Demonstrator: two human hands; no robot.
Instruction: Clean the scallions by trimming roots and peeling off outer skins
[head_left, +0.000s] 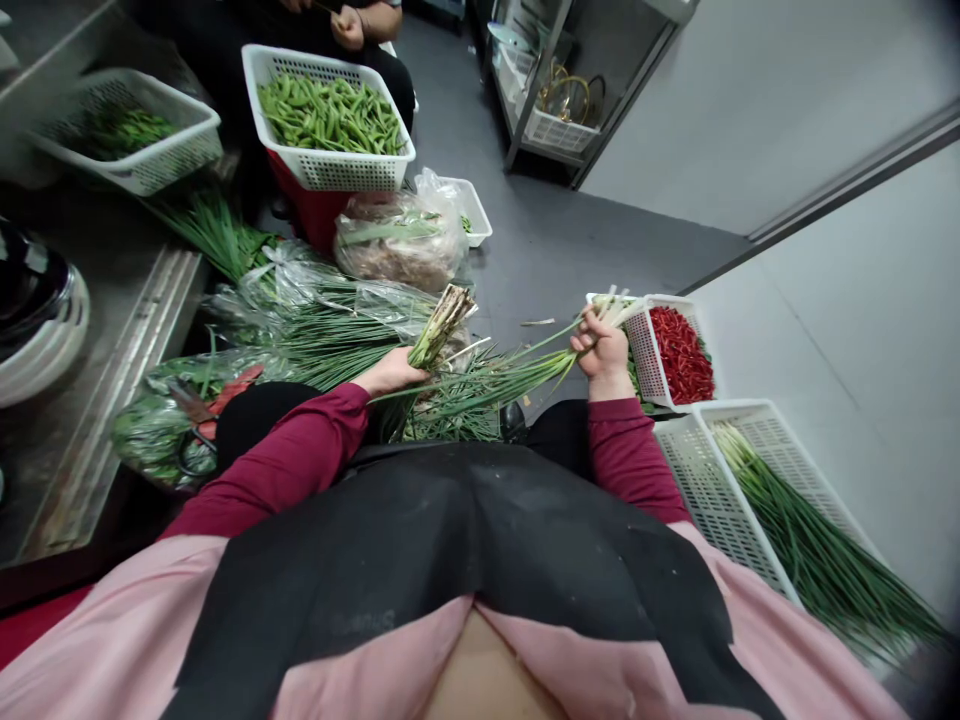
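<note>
My left hand is closed round a bundle of green onions whose brownish, unpeeled root ends point up. In my right hand is a smaller bunch of green onions; its pale white ends stick out above the fist and the long green leaves trail left toward my left hand. Below and between the hands lies a heap of green leaves and trimmings. Long green onions in clear plastic spread out beyond my left hand.
A basket of green peppers stands ahead, a seated person behind it. Right are a basket of red chilies and a white basket holding green onions. Scissors rest on bagged greens at left. A metal shelf stands farther back.
</note>
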